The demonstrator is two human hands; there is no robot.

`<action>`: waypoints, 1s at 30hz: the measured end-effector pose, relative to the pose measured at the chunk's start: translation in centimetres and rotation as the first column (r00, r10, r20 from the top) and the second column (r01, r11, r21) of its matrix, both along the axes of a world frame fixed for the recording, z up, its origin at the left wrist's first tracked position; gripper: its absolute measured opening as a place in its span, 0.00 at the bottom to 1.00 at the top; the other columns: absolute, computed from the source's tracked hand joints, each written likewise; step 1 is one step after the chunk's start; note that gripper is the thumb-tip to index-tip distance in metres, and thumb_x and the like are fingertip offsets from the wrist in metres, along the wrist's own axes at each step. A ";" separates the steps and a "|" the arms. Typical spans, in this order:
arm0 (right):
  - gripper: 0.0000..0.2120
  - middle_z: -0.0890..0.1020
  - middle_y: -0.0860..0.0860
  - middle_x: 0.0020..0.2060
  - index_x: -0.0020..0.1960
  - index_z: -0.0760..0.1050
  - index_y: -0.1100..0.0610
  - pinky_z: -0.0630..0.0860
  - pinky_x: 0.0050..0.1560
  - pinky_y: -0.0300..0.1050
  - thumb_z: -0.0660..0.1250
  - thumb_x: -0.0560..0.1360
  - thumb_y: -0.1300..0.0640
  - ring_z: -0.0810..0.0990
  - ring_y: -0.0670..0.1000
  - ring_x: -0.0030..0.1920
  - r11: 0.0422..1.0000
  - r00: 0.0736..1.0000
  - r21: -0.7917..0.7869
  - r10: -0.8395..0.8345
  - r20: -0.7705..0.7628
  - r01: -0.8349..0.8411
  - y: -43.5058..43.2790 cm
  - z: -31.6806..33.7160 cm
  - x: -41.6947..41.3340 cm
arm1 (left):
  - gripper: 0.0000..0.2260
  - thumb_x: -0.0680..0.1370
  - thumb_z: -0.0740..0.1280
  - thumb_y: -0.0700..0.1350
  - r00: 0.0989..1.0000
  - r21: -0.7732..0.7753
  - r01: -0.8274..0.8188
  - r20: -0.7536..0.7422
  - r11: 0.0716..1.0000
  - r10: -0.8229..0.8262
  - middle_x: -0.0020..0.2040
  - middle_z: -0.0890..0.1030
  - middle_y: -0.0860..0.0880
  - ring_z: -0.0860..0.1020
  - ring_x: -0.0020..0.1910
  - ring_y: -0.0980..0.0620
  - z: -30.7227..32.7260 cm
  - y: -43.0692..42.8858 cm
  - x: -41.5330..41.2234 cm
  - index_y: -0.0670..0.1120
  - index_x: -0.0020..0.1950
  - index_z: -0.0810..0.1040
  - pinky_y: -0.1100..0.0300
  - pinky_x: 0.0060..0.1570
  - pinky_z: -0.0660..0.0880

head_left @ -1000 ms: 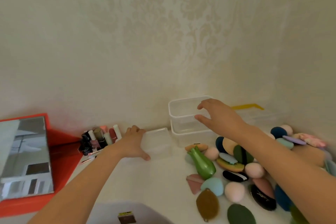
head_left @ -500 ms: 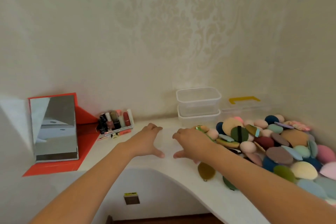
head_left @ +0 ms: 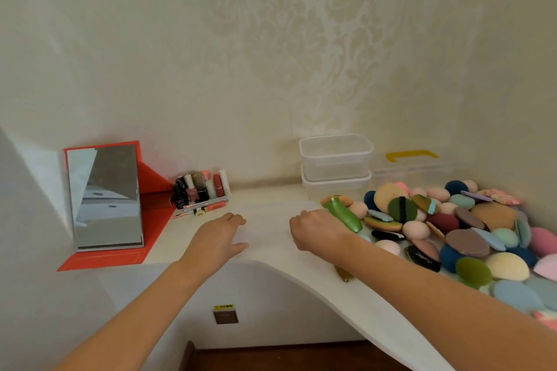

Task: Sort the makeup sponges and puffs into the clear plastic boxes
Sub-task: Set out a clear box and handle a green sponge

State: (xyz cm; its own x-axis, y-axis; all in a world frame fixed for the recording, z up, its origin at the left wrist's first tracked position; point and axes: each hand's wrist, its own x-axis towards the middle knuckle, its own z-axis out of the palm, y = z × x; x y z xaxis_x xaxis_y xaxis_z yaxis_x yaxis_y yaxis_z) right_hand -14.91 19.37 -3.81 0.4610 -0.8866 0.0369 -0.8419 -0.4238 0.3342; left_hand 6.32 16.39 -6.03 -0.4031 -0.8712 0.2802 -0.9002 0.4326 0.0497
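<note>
Starting at the fingers: keep the left fingers (head_left: 233,218) as now, mostly straight and loose on the counter (head_left: 265,199), thumb spread out, holding nothing plain to see. Check the right fingers (head_left: 297,217) too: bent down, tips hidden, so cannot tell if gripping something or just resting. Look hard at the bare spot between the left hand (head_left: 215,238) and the right hand (head_left: 316,229); maybe something clear there, too faint to tell.

Next out, just beside the right hand: a shiny green thing (head_left: 345,215) at the left edge of the pile (head_left: 470,238). Sponges and puffs all over the right side of the counter, none in a box yet, by the look of it.

Farther off, by the wall: two clear boxes (head_left: 336,156), stacked, the top one looking empty. Right of those, a yellow handle (head_left: 411,155), likely on another clear box, hard to make out.

To do this step well, probably: lift the top box off with both hands, slowly, being light and slippery. Set the boxes side by side on the bare spot, close to the pile, open side up. Then pick soft pieces one at a time, sponges in one, puffs in the other. Watch for round ones rolling off the near edge. Leave the mirror (head_left: 105,199) and bottles (head_left: 200,190) at the far left alone.
</note>
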 end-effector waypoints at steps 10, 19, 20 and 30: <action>0.14 0.75 0.59 0.47 0.56 0.70 0.62 0.61 0.39 0.47 0.52 0.81 0.54 0.76 0.58 0.46 1.000 0.993 -0.021 -0.006 0.119 0.008 0.0 -0.1 -1.8 | 0.22 0.72 0.72 0.53 0.963 0.077 0.053 -0.269 0.996 -0.030 0.65 0.76 0.50 0.74 0.63 0.55 0.8 1.4 0.7 0.46 0.63 0.77 0.74 0.58 0.61; 0.25 0.70 0.52 0.68 0.71 0.64 0.57 0.66 0.63 0.41 0.65 0.77 0.51 0.69 0.51 0.67 0.990 0.850 -0.120 0.004 0.526 0.070 1.0 -3.4 -3.1 | 0.21 0.71 0.73 0.50 0.939 0.132 0.059 -0.345 0.990 -0.010 0.63 0.78 0.49 0.73 0.64 0.56 1.5 1.9 0.8 0.45 0.62 0.78 0.80 0.55 0.57; 0.27 0.69 0.52 0.69 0.72 0.62 0.57 0.65 0.64 0.41 0.66 0.76 0.52 0.68 0.51 0.69 0.988 0.840 -0.129 0.003 0.543 0.081 1.0 -3.5 -2.9 | 0.21 0.71 0.73 0.50 0.936 0.124 0.058 -0.351 0.991 -0.011 0.62 0.78 0.49 0.74 0.64 0.55 1.7 1.8 0.8 0.45 0.61 0.79 0.78 0.56 0.58; 0.29 0.78 0.58 0.56 0.56 0.75 0.59 0.79 0.34 0.44 0.81 0.59 0.53 0.82 0.57 0.46 0.934 0.808 -0.298 0.016 0.589 0.199 0.8 -4.8 -2.8 | 0.14 0.74 0.69 0.50 0.854 0.098 -0.001 -0.518 0.995 0.052 0.36 0.73 0.50 0.71 0.40 0.51 4.5 -1.5 1.3 0.39 0.40 0.78 0.66 0.39 0.63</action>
